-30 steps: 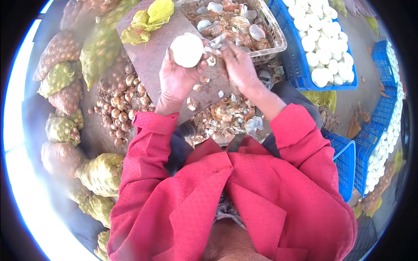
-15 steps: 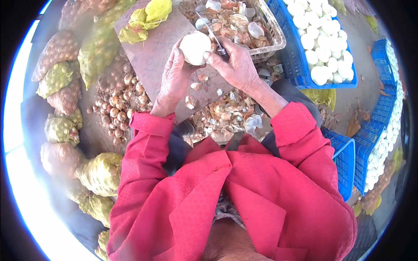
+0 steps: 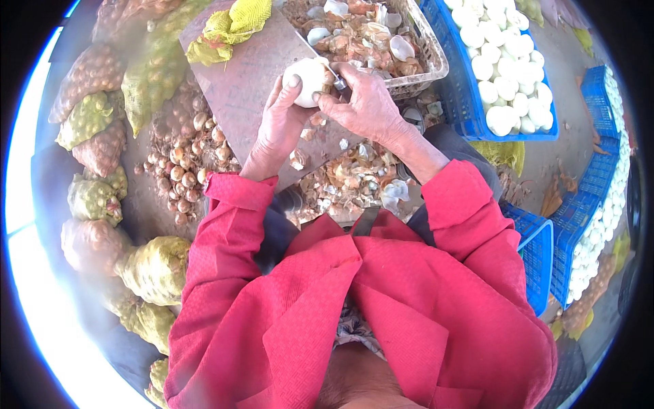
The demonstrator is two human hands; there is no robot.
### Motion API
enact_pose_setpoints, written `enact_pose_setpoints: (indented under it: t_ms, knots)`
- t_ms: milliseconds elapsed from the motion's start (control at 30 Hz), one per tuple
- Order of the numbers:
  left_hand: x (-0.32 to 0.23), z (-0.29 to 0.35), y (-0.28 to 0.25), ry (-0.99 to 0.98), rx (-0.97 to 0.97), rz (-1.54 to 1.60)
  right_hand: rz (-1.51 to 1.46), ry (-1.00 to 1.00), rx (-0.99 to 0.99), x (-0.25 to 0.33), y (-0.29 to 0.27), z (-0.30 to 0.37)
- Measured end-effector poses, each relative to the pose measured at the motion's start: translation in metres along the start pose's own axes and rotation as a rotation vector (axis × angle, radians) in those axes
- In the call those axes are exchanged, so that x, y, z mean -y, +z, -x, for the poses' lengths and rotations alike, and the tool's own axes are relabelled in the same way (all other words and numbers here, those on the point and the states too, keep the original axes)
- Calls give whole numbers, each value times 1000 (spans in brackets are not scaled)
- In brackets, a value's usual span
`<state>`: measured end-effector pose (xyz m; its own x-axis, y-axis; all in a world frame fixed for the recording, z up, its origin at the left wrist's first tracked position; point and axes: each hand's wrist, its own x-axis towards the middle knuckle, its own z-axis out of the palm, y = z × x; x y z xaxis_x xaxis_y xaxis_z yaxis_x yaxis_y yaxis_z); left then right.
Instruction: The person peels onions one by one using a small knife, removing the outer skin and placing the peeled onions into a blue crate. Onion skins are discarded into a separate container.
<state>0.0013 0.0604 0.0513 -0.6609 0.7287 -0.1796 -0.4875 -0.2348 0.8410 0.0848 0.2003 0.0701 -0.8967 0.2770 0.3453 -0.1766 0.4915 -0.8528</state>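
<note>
A white, mostly peeled onion is gripped in my left hand, whose thumb lies across its left side. My right hand is closed round a small knife, with its thumb close to the onion's lower right. The knife's metal shows at the onion's right side, where a bit of brownish skin clings; the rest of the knife is hidden by my fingers. Both hands are above a flat board. Scraps of onion peel lie below my hands, in front of my lap.
A crate of peelings stands beyond my right hand. Right of it is a blue crate of peeled onions, with more blue crates farther right. Unpeeled onions and filled net sacks lie at left. A yellow net rests on the board.
The onion has turned in my left hand and shifted slightly right. The knife blade, raised before, is now at the onion's right side, with my right fingers closer around it.
</note>
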Motion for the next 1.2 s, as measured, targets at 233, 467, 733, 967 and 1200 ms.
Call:
enact_pose_setpoints:
  t_ms: [233, 467, 733, 967, 1200]
  knots:
    - [0, 1, 5, 46, -44, 45, -39, 23, 48, 0, -3, -5]
    - [5, 2, 8, 48, -45, -37, 50, 151, -17, -6, 1, -5]
    - [3, 1, 7, -45, -64, 153, -252, 256, 80, -11, -8, -4]
    - [10, 2, 2, -16, -38, 6, -50, 139, -35, -4, -5, -3]
    - [7, 6, 14, -13, 38, 192, 1, 245, -65, -15, -12, -6]
